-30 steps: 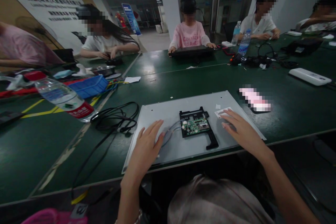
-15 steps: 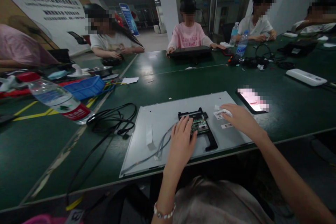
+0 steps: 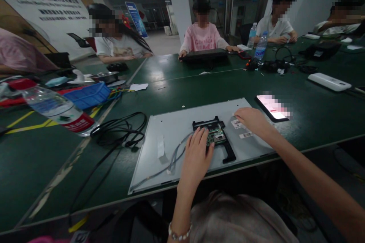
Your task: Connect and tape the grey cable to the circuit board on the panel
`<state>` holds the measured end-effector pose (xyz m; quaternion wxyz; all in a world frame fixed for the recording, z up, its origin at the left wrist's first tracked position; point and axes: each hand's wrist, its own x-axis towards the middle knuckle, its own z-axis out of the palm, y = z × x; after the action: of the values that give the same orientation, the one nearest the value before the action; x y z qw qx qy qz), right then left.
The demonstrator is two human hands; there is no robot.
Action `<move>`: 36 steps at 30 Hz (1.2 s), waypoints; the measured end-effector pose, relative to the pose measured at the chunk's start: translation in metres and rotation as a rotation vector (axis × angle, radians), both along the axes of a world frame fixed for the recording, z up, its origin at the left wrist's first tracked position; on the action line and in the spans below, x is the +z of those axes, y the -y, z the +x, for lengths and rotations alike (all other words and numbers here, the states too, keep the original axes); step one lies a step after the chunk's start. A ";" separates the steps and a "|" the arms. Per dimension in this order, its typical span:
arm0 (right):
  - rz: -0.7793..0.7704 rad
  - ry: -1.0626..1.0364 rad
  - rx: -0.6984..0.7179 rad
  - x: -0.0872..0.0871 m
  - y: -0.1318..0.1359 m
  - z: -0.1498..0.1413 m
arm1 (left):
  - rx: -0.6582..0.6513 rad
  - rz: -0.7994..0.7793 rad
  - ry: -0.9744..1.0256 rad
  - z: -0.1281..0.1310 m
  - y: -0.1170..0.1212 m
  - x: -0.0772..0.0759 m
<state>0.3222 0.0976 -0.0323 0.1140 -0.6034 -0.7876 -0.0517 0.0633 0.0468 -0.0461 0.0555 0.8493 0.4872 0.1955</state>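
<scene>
On the pale metal panel [image 3: 171, 127] in front of me lies a black plastic bracket [image 3: 229, 152] with a green circuit board [image 3: 218, 137] in it. My left hand [image 3: 198, 152] rests on the board's left side, fingers stretched out and holding nothing. At the panel's upper right, the fingertips of my right hand [image 3: 251, 118] are pressed together at the surface, beside a printed label [image 3: 236, 124]; whatever they pinch is too small to make out. Another label [image 3: 245, 135] sits just below. A grey cable [image 3: 173, 159] runs from under my left hand towards the panel's lower left corner.
Right of the panel is a lit phone [image 3: 273, 108]. A black cable [image 3: 122, 131] is coiled to the left, with a tilted-looking water bottle [image 3: 71, 115] and a blue tray [image 3: 88, 95] beyond. Across the green table [image 3: 159, 98], several people sit; one holds a dark flat object [image 3: 205, 55].
My right hand has shifted slightly up and left, uncovering more of the printed label and covering the small white piece beside it. My left hand stays on the board.
</scene>
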 end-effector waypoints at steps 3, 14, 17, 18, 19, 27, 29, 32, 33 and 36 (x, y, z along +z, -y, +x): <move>0.035 0.003 0.031 0.006 -0.003 -0.004 | -0.002 0.002 0.001 0.001 0.000 0.000; -0.007 -0.110 0.300 0.029 -0.041 -0.083 | -0.012 0.032 0.016 0.001 -0.002 -0.002; -0.048 -0.074 0.323 0.027 -0.046 -0.096 | -0.010 0.034 0.020 0.001 -0.002 -0.002; -0.061 -0.062 0.325 0.025 -0.047 -0.099 | -0.007 0.033 0.022 0.001 -0.002 -0.002; -0.075 -0.053 0.324 0.023 -0.047 -0.100 | -0.005 0.032 0.023 0.001 -0.002 -0.002; -0.118 -0.105 0.335 0.015 -0.045 -0.098 | -0.020 0.037 0.035 0.000 -0.003 -0.004; -0.120 -0.125 0.336 0.018 -0.042 -0.095 | -0.018 0.038 0.039 0.000 -0.003 -0.004; -0.103 -0.176 0.329 0.025 -0.033 -0.085 | -0.017 0.039 0.044 0.000 -0.002 -0.003; -0.092 -0.199 0.324 0.027 -0.028 -0.079 | -0.017 0.038 0.043 0.000 -0.002 -0.003; -0.057 -0.261 0.287 0.031 -0.010 -0.051 | -0.006 0.030 0.034 0.000 -0.001 -0.002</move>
<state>0.2714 0.1075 -0.0013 0.2041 -0.4893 -0.8453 0.0662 0.0632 0.0473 -0.0484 0.0516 0.8482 0.4805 0.2168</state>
